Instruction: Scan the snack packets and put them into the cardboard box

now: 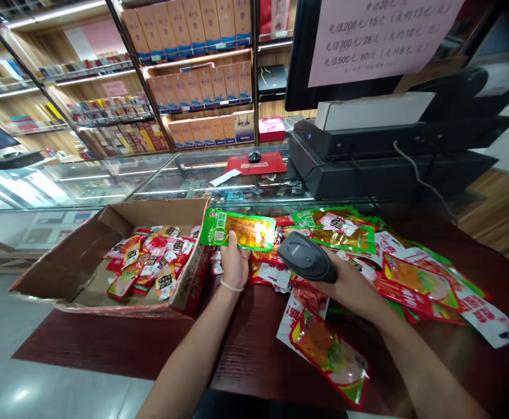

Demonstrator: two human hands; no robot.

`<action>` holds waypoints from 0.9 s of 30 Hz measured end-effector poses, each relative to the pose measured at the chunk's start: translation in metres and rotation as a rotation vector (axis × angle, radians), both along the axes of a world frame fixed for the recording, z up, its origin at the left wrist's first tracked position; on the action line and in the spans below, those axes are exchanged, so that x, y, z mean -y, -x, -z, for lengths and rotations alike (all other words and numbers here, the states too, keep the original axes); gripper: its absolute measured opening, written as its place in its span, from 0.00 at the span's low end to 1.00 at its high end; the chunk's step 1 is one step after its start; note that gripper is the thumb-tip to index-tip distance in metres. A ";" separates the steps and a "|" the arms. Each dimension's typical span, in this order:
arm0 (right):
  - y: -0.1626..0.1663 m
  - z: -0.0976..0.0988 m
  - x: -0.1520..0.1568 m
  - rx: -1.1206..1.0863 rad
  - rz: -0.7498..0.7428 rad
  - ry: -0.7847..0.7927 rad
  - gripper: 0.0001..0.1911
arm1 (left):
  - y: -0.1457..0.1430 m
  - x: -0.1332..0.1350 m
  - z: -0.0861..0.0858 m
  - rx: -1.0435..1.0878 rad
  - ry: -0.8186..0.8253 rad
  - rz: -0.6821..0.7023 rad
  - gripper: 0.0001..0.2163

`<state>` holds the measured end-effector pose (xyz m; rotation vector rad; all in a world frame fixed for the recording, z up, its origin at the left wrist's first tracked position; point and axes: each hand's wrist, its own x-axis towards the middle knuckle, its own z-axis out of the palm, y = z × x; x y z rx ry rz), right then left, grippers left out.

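Brightly lit shelves (pixel 197 81) of boxed goods line the wall behind a dark red-brown counter (pixel 254 355). Nearest the middle, a green-edged snack pouch (pixel 254 231) is held above the counter by the left hand (pixel 236 265), pinched at its lower edge with the thumb across the front. Its left end overlaps the corner of an open cardboard box (pixel 36 285) in view; whether they touch, I cannot tell. Just to the right, the right hand (pixel 344 278) is wrapped around a dark barcode scanner (pixel 303 256), its head angled toward the pouch. No barcode shows on the side facing the camera, and the glossy film could throw glare, so a poor reading is a fair risk if the angle is off.

Beneath and beyond the hands spreads a loose heap of snack packets (pixel 424 279), layered and probably slippery; a sweep of the right forearm might start them sliding. Most exposed is the red-edged packet (pixel 331 358) near the counter's front edge, which a sleeve or elbow could nudge off. Smaller packets (pixel 149 262) lie in the box, where similar packaging might invite a mix-up. Farther back, a mouse (pixel 254 156) sits on a red mat (pixel 237 163).
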<state>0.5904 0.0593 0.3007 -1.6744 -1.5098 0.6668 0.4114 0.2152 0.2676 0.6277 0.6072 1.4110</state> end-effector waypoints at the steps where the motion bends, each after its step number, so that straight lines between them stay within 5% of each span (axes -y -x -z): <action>1: 0.000 -0.001 0.000 0.007 0.005 0.000 0.29 | 0.000 0.000 0.000 0.006 -0.003 0.004 0.14; 6: -0.002 0.002 0.000 0.017 0.025 -0.036 0.29 | -0.003 0.002 -0.004 -0.026 -0.028 -0.023 0.16; 11: -0.008 0.009 -0.003 -0.005 0.084 -0.063 0.26 | 0.019 0.023 -0.047 -0.317 -0.297 -0.209 0.19; 17: -0.012 0.016 -0.010 -0.048 0.101 -0.126 0.26 | 0.108 0.046 -0.108 -0.929 -0.788 -0.420 0.13; 21: -0.012 0.019 -0.012 -0.079 0.109 -0.125 0.27 | 0.174 0.016 -0.114 -1.451 -0.800 -0.647 0.21; 23: -0.011 0.020 -0.013 -0.075 0.126 -0.125 0.28 | 0.200 -0.009 -0.104 -1.736 -0.693 -0.599 0.25; 27: -0.009 0.020 -0.013 -0.037 0.138 -0.094 0.30 | 0.226 -0.049 -0.076 -2.090 -0.611 -0.118 0.29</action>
